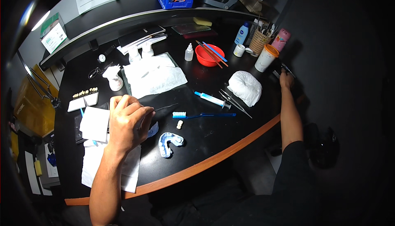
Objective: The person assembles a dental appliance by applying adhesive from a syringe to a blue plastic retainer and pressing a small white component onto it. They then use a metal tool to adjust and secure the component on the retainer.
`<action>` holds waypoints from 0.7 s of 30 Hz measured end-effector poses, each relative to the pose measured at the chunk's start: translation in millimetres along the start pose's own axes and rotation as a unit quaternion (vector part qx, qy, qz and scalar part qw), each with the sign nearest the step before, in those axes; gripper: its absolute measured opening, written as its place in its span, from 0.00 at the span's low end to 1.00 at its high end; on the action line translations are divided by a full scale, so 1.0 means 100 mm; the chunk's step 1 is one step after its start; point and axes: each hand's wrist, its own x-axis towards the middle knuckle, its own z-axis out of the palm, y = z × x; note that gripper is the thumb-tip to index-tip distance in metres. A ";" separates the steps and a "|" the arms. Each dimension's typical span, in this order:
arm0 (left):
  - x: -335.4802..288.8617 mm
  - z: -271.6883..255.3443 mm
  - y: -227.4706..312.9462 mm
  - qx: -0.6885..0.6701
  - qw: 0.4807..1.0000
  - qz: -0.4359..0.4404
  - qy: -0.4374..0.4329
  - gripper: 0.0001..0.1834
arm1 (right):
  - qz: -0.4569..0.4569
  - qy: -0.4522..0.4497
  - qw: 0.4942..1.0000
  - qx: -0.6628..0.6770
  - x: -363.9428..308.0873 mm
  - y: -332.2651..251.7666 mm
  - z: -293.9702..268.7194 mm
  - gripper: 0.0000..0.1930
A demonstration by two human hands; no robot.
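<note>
My left hand (pixel 131 119) is raised over the left part of the table, its fingers pinched on a thin, dark-tipped dental instrument (pixel 166 106) that points right. Below it lie a blue-and-white dental model (pixel 168 144) and a small tooth-coloured piece (pixel 180 124). A blue toothbrush (pixel 205 115) lies right of the instrument's tip, with a blue-and-white syringe (pixel 212 99) and metal tweezers (pixel 236 103) beyond. My right hand (pixel 286 79) reaches to the table's far right edge, fingers closed around a dark, slim thing that I cannot make out.
A white wad (pixel 245 88) sits near the right edge. Farther back stand a red bowl (pixel 205 61) with brushes across it, a dropper bottle (pixel 189 53) and an orange-rimmed cup (pixel 265 60). White tissue (pixel 156 82) and a tooth shade guide (pixel 83 101) lie left.
</note>
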 end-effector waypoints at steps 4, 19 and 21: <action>-0.04 -0.05 -0.03 0.018 1.000 -0.022 0.000 0.07 | -0.033 0.151 0.973 0.173 -0.35 -0.17 -0.11 0.08; 0.03 -0.06 0.02 0.014 0.998 0.026 0.052 0.09 | -0.750 -0.153 0.538 0.353 -3.84 -2.34 -1.43 0.21; 0.07 -0.10 0.11 0.025 0.998 0.045 0.043 0.12 | -0.731 -0.150 0.551 0.374 -3.98 -2.32 -1.42 0.20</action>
